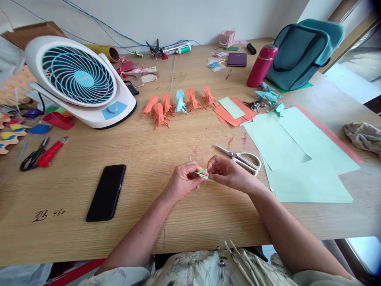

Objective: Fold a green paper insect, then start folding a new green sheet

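Note:
A small piece of folded light-green paper (202,173) is held above the near middle of the table. My left hand (185,179) pinches it from the left. From the right, the fingertips of my right hand (228,173) close on its other end; part of the paper is hidden by the fingers. White-handled scissors (242,158) lie just beyond my right hand, blades pointing to the far left. Farther back stand several orange folded-paper insects (160,115) and a light-blue one (180,101) among them.
Light-green sheets (309,182) lie at the right, near orange paper (235,113) and keys (255,105). A black phone (106,192) rests at the left, with a fan (83,79) behind it. A pink bottle (262,65) and teal bag (300,55) stand at the back right.

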`<move>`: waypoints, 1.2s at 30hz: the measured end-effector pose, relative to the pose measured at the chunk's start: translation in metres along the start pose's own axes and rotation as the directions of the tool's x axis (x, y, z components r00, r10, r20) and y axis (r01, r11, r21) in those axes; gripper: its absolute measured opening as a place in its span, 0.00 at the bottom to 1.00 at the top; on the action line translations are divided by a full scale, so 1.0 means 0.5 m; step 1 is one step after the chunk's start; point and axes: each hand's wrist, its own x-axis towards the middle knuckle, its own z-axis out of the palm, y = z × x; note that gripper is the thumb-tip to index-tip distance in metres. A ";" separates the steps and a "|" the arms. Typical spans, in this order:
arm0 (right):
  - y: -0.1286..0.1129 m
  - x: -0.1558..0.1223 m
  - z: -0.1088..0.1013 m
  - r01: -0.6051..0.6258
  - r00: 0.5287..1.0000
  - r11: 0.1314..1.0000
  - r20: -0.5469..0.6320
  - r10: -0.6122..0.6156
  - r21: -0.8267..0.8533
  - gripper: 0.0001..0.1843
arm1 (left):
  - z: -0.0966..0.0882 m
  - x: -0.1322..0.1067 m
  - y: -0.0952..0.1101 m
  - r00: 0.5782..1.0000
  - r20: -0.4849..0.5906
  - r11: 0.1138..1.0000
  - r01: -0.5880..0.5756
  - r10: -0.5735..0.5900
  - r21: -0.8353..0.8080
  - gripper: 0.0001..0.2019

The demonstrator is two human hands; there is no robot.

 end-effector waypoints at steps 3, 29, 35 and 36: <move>0.002 0.000 0.003 0.004 1.000 1.000 -0.023 -0.004 -0.008 0.10 | 0.000 0.001 -0.003 1.000 -0.007 1.000 -0.005 0.005 -0.011 0.07; -0.004 -0.004 0.027 0.093 0.972 0.985 -0.200 -0.122 -0.147 0.08 | 0.010 0.002 -0.007 0.986 -0.136 0.993 -0.090 0.100 0.082 0.08; -0.006 -0.004 0.031 0.104 0.958 0.973 -0.244 -0.154 -0.207 0.08 | 0.007 0.005 -0.007 0.991 -0.126 0.999 -0.033 0.035 0.024 0.11; -0.004 -0.003 0.030 0.107 0.965 0.981 -0.221 -0.142 -0.161 0.08 | 0.007 0.005 -0.007 0.994 -0.112 1.000 -0.013 0.012 -0.005 0.12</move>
